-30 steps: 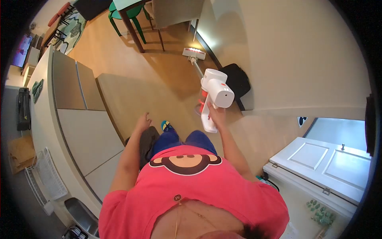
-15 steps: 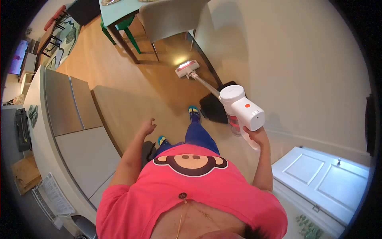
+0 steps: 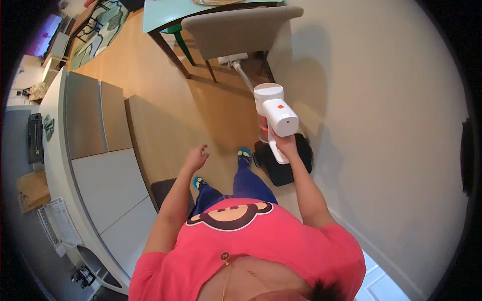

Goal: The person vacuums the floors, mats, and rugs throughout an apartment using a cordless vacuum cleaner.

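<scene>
My right hand (image 3: 286,145) is wrapped round the handle of a white cordless vacuum cleaner (image 3: 282,116) with a red button and a clear and red dust cup. Its grey tube slants forward to the floor head (image 3: 232,58), which lies on the wooden floor under a beige chair (image 3: 236,35). My left hand (image 3: 197,157) hangs over the floor at left of centre, holding nothing, its fingers apart and slightly curled. A black bag-like object (image 3: 281,169) sits on the floor below and beside the vacuum's handle.
A glass-topped table (image 3: 163,16) and a green stool (image 3: 185,47) stand ahead. White cabinets (image 3: 108,183) under a counter run along the left. A bare wall (image 3: 381,100) fills the right. A dark mat (image 3: 164,191) lies by the cabinets.
The floor head has moved forward under the chair. The vacuum body and my right hand, after swinging out right, are back nearer the centre. The table and chair appear closer.
</scene>
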`<state>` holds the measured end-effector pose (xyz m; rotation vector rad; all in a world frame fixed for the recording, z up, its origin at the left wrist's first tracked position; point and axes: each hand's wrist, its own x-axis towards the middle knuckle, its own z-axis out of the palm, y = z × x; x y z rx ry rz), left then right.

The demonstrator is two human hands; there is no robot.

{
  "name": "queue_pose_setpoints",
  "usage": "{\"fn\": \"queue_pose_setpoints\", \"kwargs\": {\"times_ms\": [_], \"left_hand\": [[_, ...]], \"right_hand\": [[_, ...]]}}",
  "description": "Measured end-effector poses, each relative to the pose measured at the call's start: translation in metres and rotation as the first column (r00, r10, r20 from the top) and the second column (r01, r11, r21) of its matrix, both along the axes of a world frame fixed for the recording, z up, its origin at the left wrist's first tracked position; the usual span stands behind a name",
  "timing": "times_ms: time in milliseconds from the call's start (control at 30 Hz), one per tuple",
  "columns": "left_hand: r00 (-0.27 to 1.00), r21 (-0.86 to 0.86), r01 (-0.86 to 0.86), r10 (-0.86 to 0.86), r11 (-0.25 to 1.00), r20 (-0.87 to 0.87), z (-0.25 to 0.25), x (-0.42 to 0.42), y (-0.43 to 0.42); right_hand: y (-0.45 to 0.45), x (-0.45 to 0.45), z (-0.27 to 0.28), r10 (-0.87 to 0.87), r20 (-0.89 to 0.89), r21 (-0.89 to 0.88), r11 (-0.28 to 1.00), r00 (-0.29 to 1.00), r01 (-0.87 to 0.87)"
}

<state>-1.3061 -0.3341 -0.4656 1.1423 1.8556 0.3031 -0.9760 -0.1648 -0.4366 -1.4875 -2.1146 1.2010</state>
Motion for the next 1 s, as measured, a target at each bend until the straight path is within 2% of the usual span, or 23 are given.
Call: {"fn": "queue_pose_setpoints", "kwargs": {"times_ms": [33,133,167,200,267,367,433,500,667,733,767,800,833,900,967,1000], "left_hand": [[1.000,0.008,-0.011,0.011,1.000,-0.007,-0.007,-0.002,-0.010],[0.992,-0.061,-0.124,0.124,0.990,-0.002,-0.002,-0.001,-0.043],[0.984,-0.102,-0.175,0.176,0.979,0.002,0.002,-0.001,-0.054],[0.986,-0.149,-0.169,0.169,0.974,-0.017,-0.001,-0.003,-0.069],[0.988,-0.237,-0.157,0.150,0.959,-0.049,-0.001,-0.005,-0.085],[0.997,-0.373,-0.073,0.055,0.925,-0.059,0.001,-0.005,-0.098],[0.998,-0.320,-0.033,0.014,0.947,-0.063,-0.009,-0.007,-0.103],[0.998,-0.254,0.019,-0.034,0.967,-0.052,-0.021,-0.008,-0.102],[0.987,-0.036,0.154,-0.155,0.987,-0.031,-0.041,-0.007,-0.077],[0.983,0.051,0.185,-0.184,0.981,-0.025,-0.031,-0.007,-0.070],[0.979,0.042,0.205,-0.204,0.978,-0.031,-0.024,-0.006,-0.066],[0.972,0.032,0.234,-0.233,0.972,-0.038,-0.013,-0.002,-0.066],[0.963,0.019,0.266,-0.265,0.964,-0.039,-0.007,0.004,-0.067],[0.940,0.153,0.342,-0.339,0.927,-0.050,-0.012,0.016,-0.067],[0.922,0.185,0.382,-0.388,0.906,-0.004,-0.007,0.036,-0.059],[0.896,0.207,0.435,-0.444,0.876,-0.005,0.001,0.048,-0.056]], "right_hand": [[0.012,-0.007,-0.025,0.101,0.013,0.100,0.990,0.995,-0.102],[0.035,-0.045,-0.065,-0.148,-0.184,-0.129,0.984,0.972,0.125],[0.041,-0.051,-0.086,-0.162,-0.186,-0.093,0.985,0.969,0.147],[0.044,-0.059,-0.092,-0.177,-0.185,-0.059,0.984,0.967,0.169],[0.056,-0.068,-0.104,-0.250,-0.144,-0.205,0.954,0.957,0.219],[0.052,-0.072,-0.111,-0.217,-0.064,-0.055,0.975,0.974,0.213],[0.031,-0.063,-0.103,-0.224,-0.082,-0.091,0.972,0.971,0.217],[0.003,-0.047,-0.078,-0.241,-0.094,-0.117,0.966,0.966,0.229],[-0.093,-0.005,0.019,-0.332,-0.056,-0.314,0.901,0.942,0.299],[-0.130,0.008,0.057,-0.308,0.033,-0.304,0.903,0.951,0.303],[-0.145,0.014,0.072,-0.314,0.071,-0.298,0.899,0.947,0.321],[-0.165,0.007,0.111,-0.376,0.168,-0.367,0.834,0.911,0.412],[-0.181,0.023,0.103,-0.329,0.175,-0.268,0.891,0.928,0.367],[-0.215,0.039,0.117,-0.305,0.248,-0.251,0.897,0.920,0.365],[-0.233,0.024,0.186,-0.331,0.356,-0.398,0.792,0.874,0.463],[-0.244,0.025,0.200,-0.316,0.377,-0.406,0.788,0.871,0.462]]}}
